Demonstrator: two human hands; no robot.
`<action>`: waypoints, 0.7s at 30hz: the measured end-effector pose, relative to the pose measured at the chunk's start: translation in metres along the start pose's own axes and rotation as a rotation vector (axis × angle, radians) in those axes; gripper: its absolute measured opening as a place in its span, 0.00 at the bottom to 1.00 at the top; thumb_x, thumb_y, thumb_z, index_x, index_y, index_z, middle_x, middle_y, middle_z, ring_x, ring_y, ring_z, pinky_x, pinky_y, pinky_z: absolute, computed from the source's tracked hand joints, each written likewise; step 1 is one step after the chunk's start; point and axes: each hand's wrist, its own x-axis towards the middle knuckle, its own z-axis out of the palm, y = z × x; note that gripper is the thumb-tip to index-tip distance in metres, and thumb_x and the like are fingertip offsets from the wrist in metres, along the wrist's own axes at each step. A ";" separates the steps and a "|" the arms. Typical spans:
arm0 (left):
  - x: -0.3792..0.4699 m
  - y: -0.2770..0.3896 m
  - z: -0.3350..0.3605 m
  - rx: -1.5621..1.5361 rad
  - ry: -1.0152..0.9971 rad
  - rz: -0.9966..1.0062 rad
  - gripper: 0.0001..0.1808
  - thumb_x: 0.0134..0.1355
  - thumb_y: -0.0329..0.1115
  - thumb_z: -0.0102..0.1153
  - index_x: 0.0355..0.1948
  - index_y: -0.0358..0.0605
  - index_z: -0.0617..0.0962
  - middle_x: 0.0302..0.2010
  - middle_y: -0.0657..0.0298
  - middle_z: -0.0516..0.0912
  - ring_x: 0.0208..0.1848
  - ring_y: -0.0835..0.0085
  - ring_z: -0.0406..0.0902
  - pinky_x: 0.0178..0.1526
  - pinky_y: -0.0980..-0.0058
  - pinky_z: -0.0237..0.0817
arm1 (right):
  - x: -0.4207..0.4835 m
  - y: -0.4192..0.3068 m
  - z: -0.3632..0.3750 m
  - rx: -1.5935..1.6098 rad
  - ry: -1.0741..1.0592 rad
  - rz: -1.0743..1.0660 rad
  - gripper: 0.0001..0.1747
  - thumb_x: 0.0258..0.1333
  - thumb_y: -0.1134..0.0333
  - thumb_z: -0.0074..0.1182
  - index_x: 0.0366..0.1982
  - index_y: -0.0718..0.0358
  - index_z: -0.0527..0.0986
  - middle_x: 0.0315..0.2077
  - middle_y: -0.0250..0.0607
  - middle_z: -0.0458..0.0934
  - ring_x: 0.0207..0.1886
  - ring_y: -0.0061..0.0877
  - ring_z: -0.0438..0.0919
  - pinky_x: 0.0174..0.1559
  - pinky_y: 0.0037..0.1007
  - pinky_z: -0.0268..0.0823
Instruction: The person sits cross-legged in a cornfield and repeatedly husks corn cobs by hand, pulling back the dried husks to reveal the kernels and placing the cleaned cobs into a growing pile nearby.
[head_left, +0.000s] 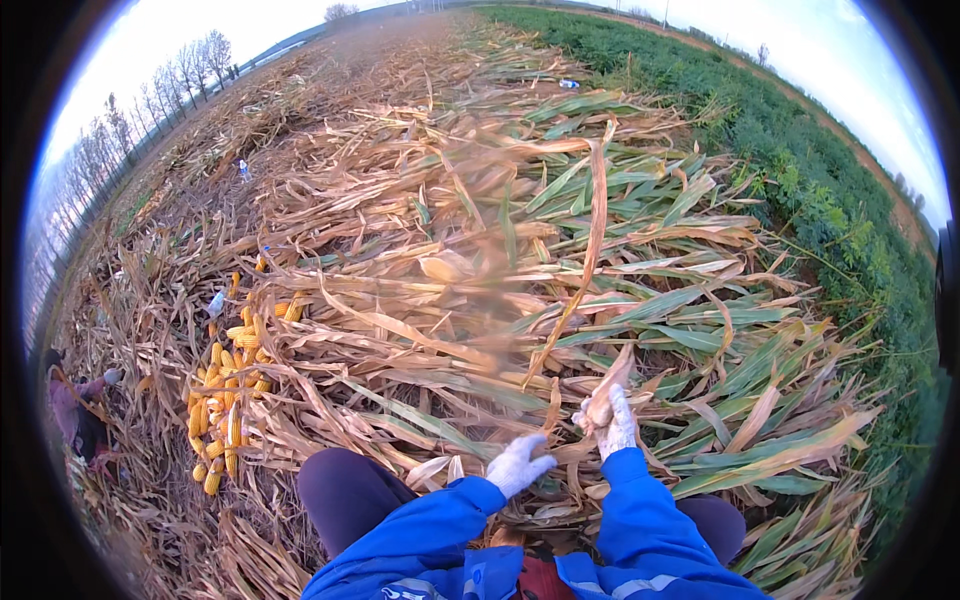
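Observation:
My right hand (616, 424), in a white knit glove, grips an ear of corn in its dry husk (606, 394), the husk's tip pointing up and away from me. To its left, my left hand (519, 465), gloved the same way, has its thumb and fingers apart and holds nothing. Cut corn stalks with dry and green leaves (465, 367) lie beneath and in front of both hands. A heap of husked yellow corn ears (225, 397) lies on the ground to the left.
Another person (75, 412) is low at the far left edge. Plastic bottles lie in the field, one near the heap (217, 304), one farther off (244, 171), one at the far end (569, 84). Green plants (832, 225) border the right side; bare trees stand at left.

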 end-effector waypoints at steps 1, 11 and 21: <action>-0.003 0.009 -0.009 -0.230 0.128 -0.080 0.38 0.65 0.50 0.64 0.69 0.41 0.68 0.64 0.48 0.75 0.64 0.58 0.74 0.65 0.64 0.67 | -0.011 -0.003 0.010 -0.104 -0.024 0.093 0.32 0.59 0.45 0.63 0.52 0.64 0.73 0.38 0.42 0.80 0.36 0.38 0.80 0.31 0.38 0.75; -0.057 0.065 -0.065 -0.861 0.014 -0.042 0.49 0.61 0.43 0.69 0.76 0.43 0.56 0.61 0.51 0.76 0.62 0.61 0.74 0.60 0.64 0.69 | -0.110 0.030 0.119 -0.366 -0.121 -0.130 0.15 0.64 0.69 0.62 0.51 0.66 0.79 0.41 0.32 0.82 0.39 0.18 0.80 0.44 0.23 0.73; -0.084 0.073 -0.075 -0.263 0.158 0.071 0.53 0.54 0.52 0.71 0.75 0.43 0.59 0.61 0.40 0.77 0.64 0.55 0.75 0.64 0.63 0.66 | -0.126 0.002 0.127 -0.650 -0.141 -0.197 0.15 0.57 0.69 0.68 0.45 0.66 0.80 0.34 0.33 0.82 0.32 0.19 0.79 0.34 0.23 0.72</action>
